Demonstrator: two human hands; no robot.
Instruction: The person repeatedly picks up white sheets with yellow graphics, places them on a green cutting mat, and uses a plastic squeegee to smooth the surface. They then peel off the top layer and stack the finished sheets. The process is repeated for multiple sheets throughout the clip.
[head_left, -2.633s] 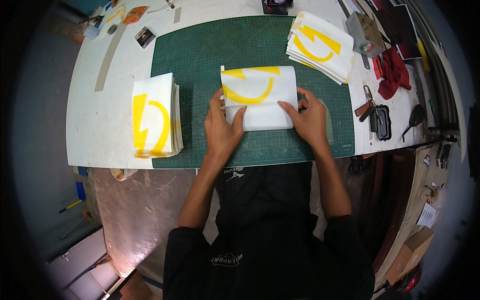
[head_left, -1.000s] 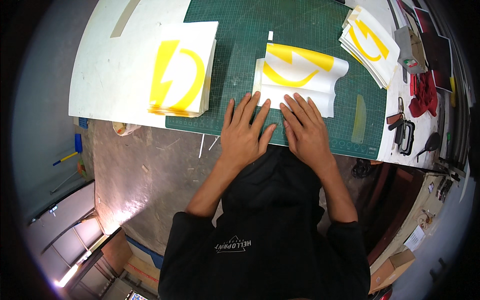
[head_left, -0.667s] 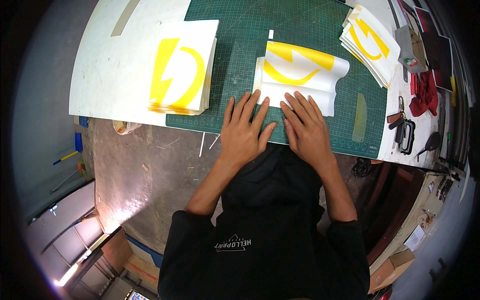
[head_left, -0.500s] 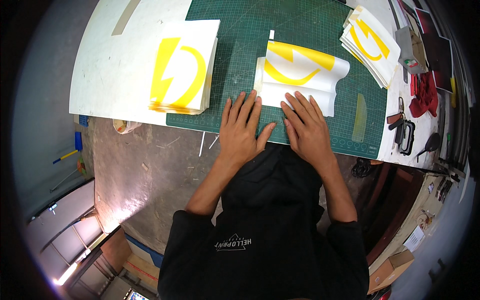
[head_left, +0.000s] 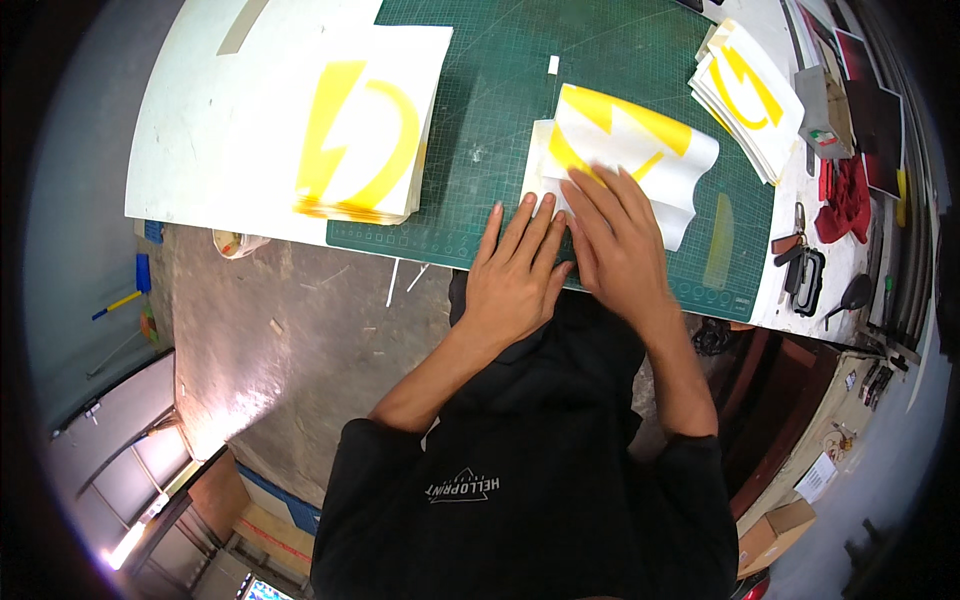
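Note:
A white sheet with yellow shapes (head_left: pixel 625 127) lies folded on the green cutting mat (head_left: pixel 490 70), its right end curling up. A pale cream strip (head_left: pixel 536 165) shows along its left edge. My left hand (head_left: pixel 516 275) lies flat, fingers stretched, with its fingertips on the sheet's near left corner. Close beside it, my right hand (head_left: pixel 622 240) rests on the sheet with fingers extended and slightly blurred, covering part of the yellow print. The two hands nearly touch.
A stack of similar printed sheets (head_left: pixel 372 130) stands to the left, and another pile (head_left: pixel 745 90) at the far right. A yellowish translucent ruler (head_left: pixel 718 240) lies on the mat's right side. Beyond it are a black carabiner (head_left: pixel 810 283), a red cloth (head_left: pixel 845 200) and a grey box (head_left: pixel 825 110).
The sheet has turned slightly clockwise and shifted right. My left hand has moved right toward my right hand, whose fingers now reach farther onto the print.

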